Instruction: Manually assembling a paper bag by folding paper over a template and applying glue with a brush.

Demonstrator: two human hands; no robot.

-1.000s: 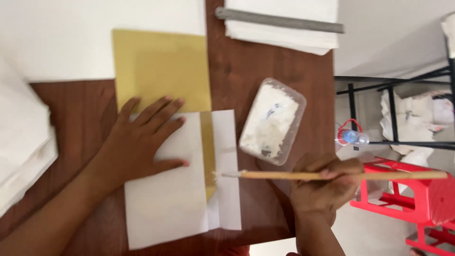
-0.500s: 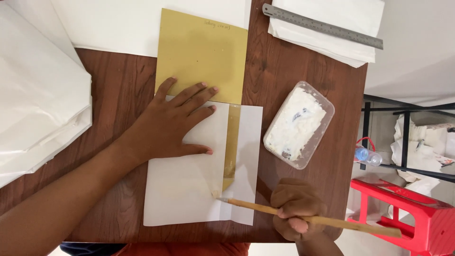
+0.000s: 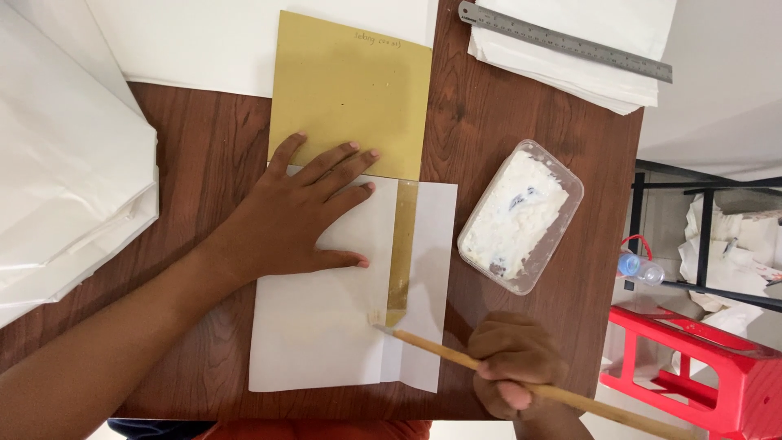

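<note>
Gluing step: right hand (image 3: pixel 515 364) grips thin wooden brush (image 3: pixel 521 381), tip on folded white paper sheet (image 3: pixel 326 326) beside the gold strip. Left hand (image 3: pixel 297 216) flat, fingers spread, pinning sheet at table centre. Clear paste tub (image 3: pixel 521 216) lies just right. Next stroke needs steady pinning.

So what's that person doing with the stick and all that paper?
A person is working at a brown wooden table. Their left hand lies flat on a folded white paper sheet, pinning it down. Their right hand grips a long wooden-handled brush whose tip touches the paper's flap edge, beside a gold card strip showing through the gap. A clear plastic tub of white paste sits just to the right.
</note>
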